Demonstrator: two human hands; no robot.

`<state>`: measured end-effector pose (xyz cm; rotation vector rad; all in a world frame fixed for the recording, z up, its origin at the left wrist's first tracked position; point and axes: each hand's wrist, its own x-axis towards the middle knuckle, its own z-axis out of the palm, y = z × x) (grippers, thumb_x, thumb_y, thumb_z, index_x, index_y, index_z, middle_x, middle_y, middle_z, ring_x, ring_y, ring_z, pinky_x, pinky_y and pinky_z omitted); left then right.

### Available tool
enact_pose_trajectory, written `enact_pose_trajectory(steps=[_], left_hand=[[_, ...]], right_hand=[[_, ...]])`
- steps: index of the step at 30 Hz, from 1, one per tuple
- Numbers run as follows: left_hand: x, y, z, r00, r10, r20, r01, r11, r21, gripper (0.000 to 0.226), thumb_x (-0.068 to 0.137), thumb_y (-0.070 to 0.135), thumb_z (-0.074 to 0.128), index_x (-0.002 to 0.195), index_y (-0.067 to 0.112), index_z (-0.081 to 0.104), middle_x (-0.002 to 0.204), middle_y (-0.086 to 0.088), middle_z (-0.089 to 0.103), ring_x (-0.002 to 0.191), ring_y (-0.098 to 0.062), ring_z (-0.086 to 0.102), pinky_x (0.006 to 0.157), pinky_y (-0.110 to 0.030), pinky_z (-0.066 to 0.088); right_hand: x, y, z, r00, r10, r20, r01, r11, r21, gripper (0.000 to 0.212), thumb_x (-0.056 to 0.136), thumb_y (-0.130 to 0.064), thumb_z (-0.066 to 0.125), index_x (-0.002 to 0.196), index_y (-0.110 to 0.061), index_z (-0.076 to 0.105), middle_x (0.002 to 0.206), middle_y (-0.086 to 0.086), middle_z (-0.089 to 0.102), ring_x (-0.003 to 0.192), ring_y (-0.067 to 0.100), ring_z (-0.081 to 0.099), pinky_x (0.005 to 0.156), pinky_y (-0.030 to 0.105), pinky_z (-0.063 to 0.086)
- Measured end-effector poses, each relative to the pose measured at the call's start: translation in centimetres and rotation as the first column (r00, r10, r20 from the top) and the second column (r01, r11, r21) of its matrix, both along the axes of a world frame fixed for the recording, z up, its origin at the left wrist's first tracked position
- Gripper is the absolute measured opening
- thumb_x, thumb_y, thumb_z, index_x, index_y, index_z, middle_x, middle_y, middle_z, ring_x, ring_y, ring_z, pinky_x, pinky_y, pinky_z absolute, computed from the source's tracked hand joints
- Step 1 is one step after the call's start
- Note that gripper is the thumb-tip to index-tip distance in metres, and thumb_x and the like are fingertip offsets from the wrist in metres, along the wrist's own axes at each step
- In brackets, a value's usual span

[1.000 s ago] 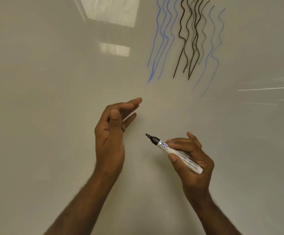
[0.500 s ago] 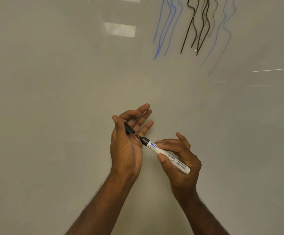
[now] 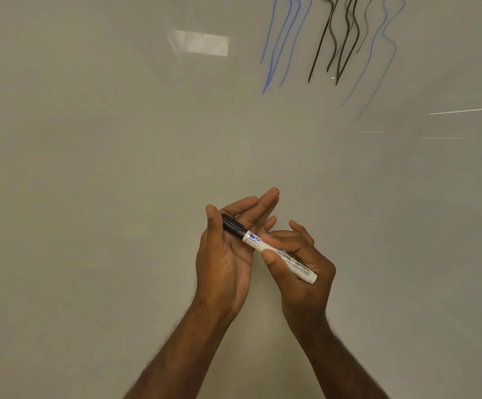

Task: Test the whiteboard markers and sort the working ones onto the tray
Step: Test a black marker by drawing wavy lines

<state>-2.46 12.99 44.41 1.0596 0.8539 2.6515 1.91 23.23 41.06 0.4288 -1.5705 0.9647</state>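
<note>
I am holding the white marker (image 3: 280, 256) in my right hand (image 3: 300, 263), pinched between thumb and fingers, in front of the lower middle of the whiteboard (image 3: 104, 168). My left hand (image 3: 228, 249) is gripping its black cap (image 3: 233, 224) under the thumb, fingers spread, cap meeting the marker's barrel. Blue wavy lines (image 3: 280, 47) and black wavy lines (image 3: 337, 41) are showing near the whiteboard's top edge.

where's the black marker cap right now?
Head view, lower centre: the black plastic cap sits on the tip of the white whiteboard marker, against the left hand; the right hand grips the barrel.
</note>
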Motion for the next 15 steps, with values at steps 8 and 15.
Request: enact_pose_trajectory(steps=[8,15], left_hand=[[0.1,-0.8,-1.0,0.995,-0.084,-0.051,0.088,0.992,0.089,0.051,0.099,0.049,0.044,0.104,0.006,0.072,0.132,-0.029,0.06,0.134,-0.038,0.053,0.117,-0.05,0.035],[-0.8,-2.7,-2.9,0.948,0.185,-0.258,-0.249,0.938,-0.24,0.05,0.104,0.043,0.042,0.121,0.002,0.063,0.129,-0.013,0.068,0.121,-0.031,0.064,0.099,-0.043,0.055]], right_hand=[[0.3,-1.0,0.2,0.982,0.179,0.064,-0.159,0.959,-0.237,0.017,0.085,-0.03,0.069,0.084,-0.016,0.077,0.078,-0.003,0.075,0.077,0.019,0.07,0.069,0.025,0.053],[0.5,1.4,1.1,0.875,0.421,0.238,-0.341,0.886,-0.314,0.026,0.09,-0.03,0.062,0.087,-0.007,0.075,0.078,0.019,0.074,0.076,0.036,0.072,0.08,0.042,0.057]])
